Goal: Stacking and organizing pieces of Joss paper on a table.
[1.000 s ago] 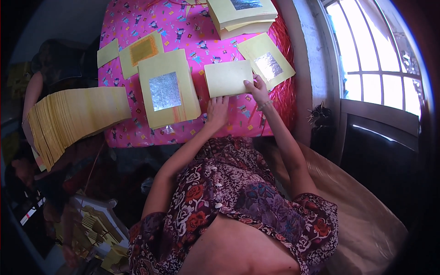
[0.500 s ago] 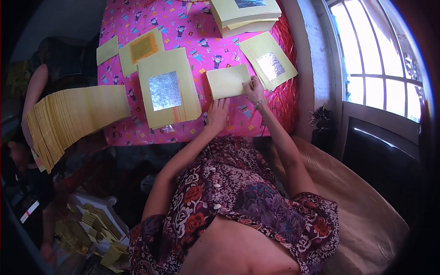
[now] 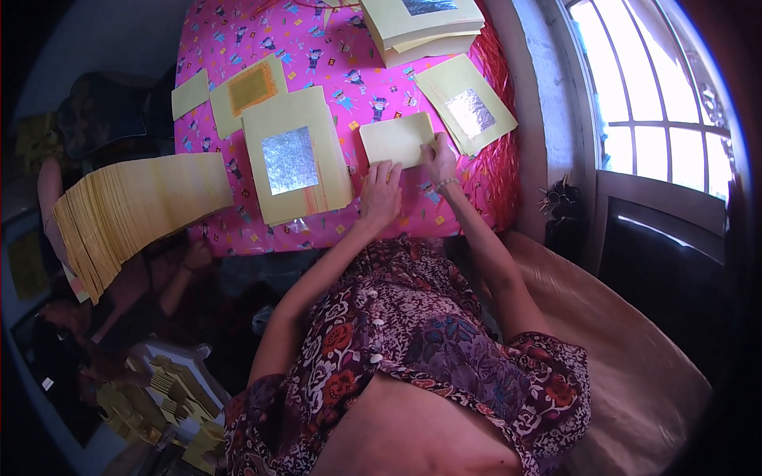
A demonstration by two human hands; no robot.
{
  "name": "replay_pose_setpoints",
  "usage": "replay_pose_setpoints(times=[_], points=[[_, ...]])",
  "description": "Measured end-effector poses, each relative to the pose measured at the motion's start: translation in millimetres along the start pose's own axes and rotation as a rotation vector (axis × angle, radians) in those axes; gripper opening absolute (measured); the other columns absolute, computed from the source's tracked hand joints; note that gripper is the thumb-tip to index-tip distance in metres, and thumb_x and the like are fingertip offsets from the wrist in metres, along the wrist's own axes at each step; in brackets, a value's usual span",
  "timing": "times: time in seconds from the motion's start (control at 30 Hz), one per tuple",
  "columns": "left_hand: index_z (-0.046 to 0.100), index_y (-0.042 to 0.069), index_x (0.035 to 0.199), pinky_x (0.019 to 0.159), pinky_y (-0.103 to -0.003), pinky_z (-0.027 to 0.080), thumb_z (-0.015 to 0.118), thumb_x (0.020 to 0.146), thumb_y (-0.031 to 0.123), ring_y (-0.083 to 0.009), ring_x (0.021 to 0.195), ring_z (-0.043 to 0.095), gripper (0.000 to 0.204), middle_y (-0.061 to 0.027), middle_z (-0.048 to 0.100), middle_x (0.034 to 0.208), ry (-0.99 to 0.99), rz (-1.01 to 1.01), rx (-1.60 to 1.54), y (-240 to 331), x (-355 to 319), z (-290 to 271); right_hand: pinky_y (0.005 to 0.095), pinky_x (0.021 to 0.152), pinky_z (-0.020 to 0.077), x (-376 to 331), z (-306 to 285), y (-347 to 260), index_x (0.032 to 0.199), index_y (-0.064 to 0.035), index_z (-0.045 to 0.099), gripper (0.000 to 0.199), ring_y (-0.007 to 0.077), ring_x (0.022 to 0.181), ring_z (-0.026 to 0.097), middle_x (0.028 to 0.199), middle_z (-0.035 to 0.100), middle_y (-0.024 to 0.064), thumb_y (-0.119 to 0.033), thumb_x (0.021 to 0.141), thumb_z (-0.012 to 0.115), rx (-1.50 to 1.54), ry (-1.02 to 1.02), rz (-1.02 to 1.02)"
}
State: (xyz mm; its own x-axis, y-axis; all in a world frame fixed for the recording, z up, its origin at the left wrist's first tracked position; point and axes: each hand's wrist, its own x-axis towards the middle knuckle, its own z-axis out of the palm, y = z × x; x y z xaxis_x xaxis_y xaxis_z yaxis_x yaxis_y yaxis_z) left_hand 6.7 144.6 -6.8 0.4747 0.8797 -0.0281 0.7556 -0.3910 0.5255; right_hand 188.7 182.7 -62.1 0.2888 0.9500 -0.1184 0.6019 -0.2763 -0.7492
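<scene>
A small pale yellow folded paper lies on the pink table cover, its fold unclear from here. My right hand pinches its right edge between thumb and fingers. At its near edge, my left hand rests with fingers slightly bent, the fingertips just on the paper; the thumb is hidden. To the left lies a stack of larger yellow paper sheets with a silver foil square. Right of my hands are more yellow sheets with a silver square.
A thick paper stack stands at the far side. A fanned pile of yellow paper overhangs the left table edge. Red shredded strips hang along the right edge, near a barred window. Another person's arm shows at lower left.
My left hand has shifted up slightly, its fingers now bent onto the paper's near edge. My right hand keeps its hold. At the left, the other person has moved, an arm now nearer the table.
</scene>
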Motion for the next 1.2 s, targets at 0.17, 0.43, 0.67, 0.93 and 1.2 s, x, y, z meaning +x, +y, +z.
replay_pose_setpoints(times=[0.17,0.43,0.67,0.93,1.2], points=[[0.051,0.002,0.123,0.096,-0.041,0.043,0.070,0.077,0.016,-0.0308,0.113,0.048,0.052,-0.0139,0.051,0.120,0.144,0.018,0.134,-5.1,21.3,20.5,0.0515,0.067,0.0489,-2.8,-3.5,-14.7,0.108,0.0009,0.048,0.030,0.0454,0.079,0.064,0.086,0.063,0.0285,-0.014,0.087,0.064,-0.032,0.013,-0.011],[0.055,0.011,0.107,0.079,-0.037,0.052,0.058,0.080,0.008,-0.0274,0.099,0.054,0.028,-0.0088,0.052,0.104,0.060,-0.057,0.291,-8.3,31.4,31.6,0.0471,0.076,0.0507,-7.2,-12.4,-20.9,0.111,-0.0018,0.055,0.038,0.0383,0.091,0.062,0.094,0.062,0.0214,-0.019,0.080,0.069,-0.337,0.206,-0.209],[0.057,0.010,0.102,0.074,-0.035,0.054,0.064,0.080,0.009,-0.0274,0.094,0.056,0.023,-0.0083,0.053,0.097,0.057,0.022,0.230,-18.4,34.4,17.7,0.0370,0.077,0.0521,26.4,-14.0,15.3,0.106,-0.0008,0.060,0.048,0.0268,0.085,0.067,0.094,0.069,0.0151,-0.034,0.076,0.078,-0.014,-0.278,0.250],[0.062,0.014,0.112,0.087,-0.042,0.048,0.075,0.075,0.014,-0.0338,0.100,0.057,0.039,-0.0106,0.058,0.108,-0.095,-0.044,0.090,-15.9,56.0,3.9,0.0387,0.092,0.0493,56.9,-35.9,-14.0,0.120,-0.0044,0.059,0.066,0.0322,0.109,0.063,0.116,0.065,0.0192,-0.044,0.070,0.079,-0.380,-0.465,0.345],[0.059,0.007,0.119,0.092,-0.043,0.046,0.076,0.075,0.015,-0.0364,0.107,0.054,0.049,-0.0171,0.057,0.111,-0.181,-0.027,0.086,-18.2,63.7,-2.1,0.0384,0.097,0.0467,58.0,-57.4,-23.7,0.127,-0.0033,0.056,0.069,0.0335,0.115,0.059,0.124,0.061,0.0199,-0.046,0.076,0.075,-0.249,-0.511,0.397]])
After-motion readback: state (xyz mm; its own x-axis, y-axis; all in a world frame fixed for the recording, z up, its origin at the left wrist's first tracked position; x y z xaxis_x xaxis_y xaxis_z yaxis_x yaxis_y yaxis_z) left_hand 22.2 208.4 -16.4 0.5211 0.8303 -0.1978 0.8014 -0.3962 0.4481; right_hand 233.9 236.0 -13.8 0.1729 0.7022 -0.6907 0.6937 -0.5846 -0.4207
